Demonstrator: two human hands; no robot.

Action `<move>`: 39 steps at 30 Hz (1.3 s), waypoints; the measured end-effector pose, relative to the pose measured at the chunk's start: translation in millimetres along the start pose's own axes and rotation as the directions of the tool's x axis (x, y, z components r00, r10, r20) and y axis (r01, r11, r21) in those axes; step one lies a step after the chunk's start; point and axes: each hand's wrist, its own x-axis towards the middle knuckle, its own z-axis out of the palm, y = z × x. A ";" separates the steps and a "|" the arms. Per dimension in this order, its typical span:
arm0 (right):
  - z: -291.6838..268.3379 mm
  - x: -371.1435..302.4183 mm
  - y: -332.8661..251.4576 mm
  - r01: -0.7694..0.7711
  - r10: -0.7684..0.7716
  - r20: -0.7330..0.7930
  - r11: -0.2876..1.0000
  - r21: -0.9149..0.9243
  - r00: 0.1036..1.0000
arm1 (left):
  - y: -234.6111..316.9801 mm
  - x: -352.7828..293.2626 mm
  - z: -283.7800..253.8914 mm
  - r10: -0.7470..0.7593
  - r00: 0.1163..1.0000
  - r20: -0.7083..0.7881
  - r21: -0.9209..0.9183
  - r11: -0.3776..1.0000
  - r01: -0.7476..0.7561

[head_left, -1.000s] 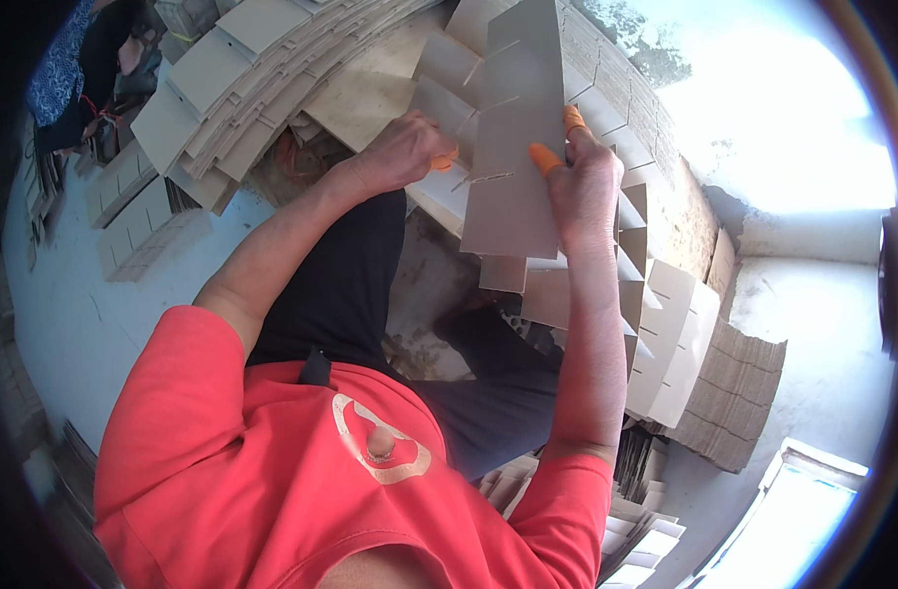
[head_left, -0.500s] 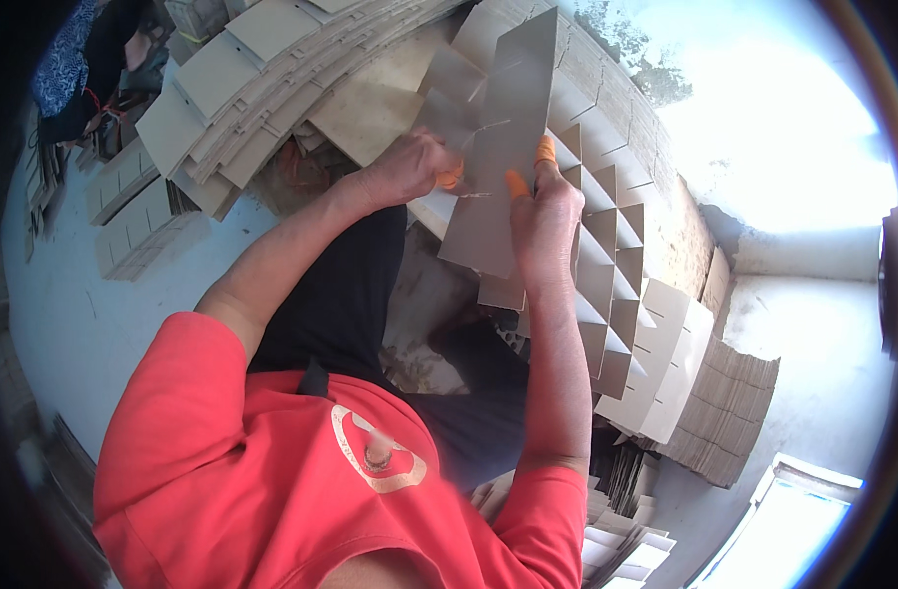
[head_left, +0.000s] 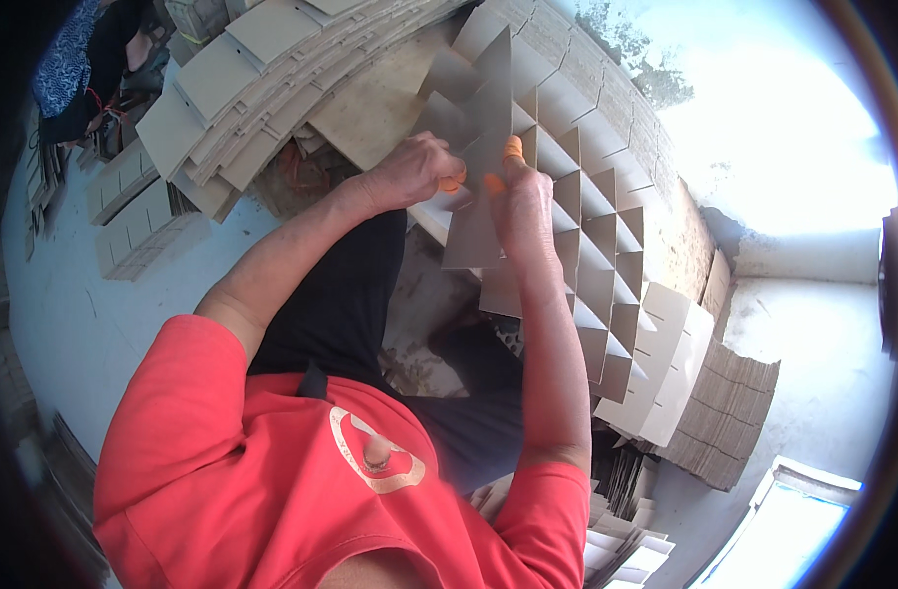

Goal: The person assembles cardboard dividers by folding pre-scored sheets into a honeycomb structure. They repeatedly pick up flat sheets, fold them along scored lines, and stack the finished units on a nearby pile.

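A grey-brown cardboard strip (head_left: 475, 221) stands on edge in front of me, its upper end narrowing to a point of view near the stacked sheets. My right hand (head_left: 525, 201) grips its right edge, with orange finger covers on the thumb and a finger. My left hand (head_left: 416, 172) is closed, an orange cover on one finger, and pinches at the left side of the cardboard divider grid (head_left: 596, 240). Exactly which piece it pinches is partly hidden. Interlocked strips form the grid's open cells, spreading right of and behind my right hand.
Large stacks of cardboard sheets (head_left: 262, 74) lie at the upper left. Slotted strips (head_left: 149, 231) rest on the floor at left. More slotted sheets (head_left: 655, 363) and a bundle (head_left: 729, 412) sit at right. A wall and a bright window (head_left: 788, 525) are at the right.
My right hand has moved left and slightly down with the cardboard strip, which now sits lower and more edge-on against the grid. My left hand has stayed almost in place.
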 end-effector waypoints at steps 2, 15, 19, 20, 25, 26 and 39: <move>-0.6 5.1 -2.6 -0.065 0.065 -0.038 0.998 -0.004 0.997 | -1.9 0.6 1.6 -0.010 1.000 0.001 -0.006 1.000 0.010; 7.7 10.6 13.2 0.024 -0.015 0.087 0.994 -0.103 0.996 | 2.7 4.3 -4.2 -0.013 0.997 0.080 0.028 1.000 0.011; -23.7 11.8 73.2 -0.301 0.182 -0.338 0.890 -0.342 0.923 | 17.6 9.2 -14.8 0.117 0.993 -0.005 0.076 0.990 -0.117; -29.7 8.8 111.3 -0.305 0.078 -0.451 0.835 -0.458 0.889 | 22.5 14.4 -15.5 0.142 0.989 0.027 0.104 0.984 -0.145; -76.0 -21.3 177.2 -0.640 0.593 -0.250 0.662 -0.391 0.766 | 14.6 47.0 -0.8 0.255 0.953 0.163 0.228 0.930 -0.288; -81.9 -21.9 172.2 -0.619 0.604 -0.167 0.699 -0.357 0.779 | 7.7 54.0 5.0 0.282 0.944 0.170 0.277 0.906 -0.320; -38.4 -71.1 134.9 -0.201 0.218 0.021 0.931 -0.306 0.976 | -13.0 130.2 32.7 0.210 0.748 0.629 0.210 0.881 -0.424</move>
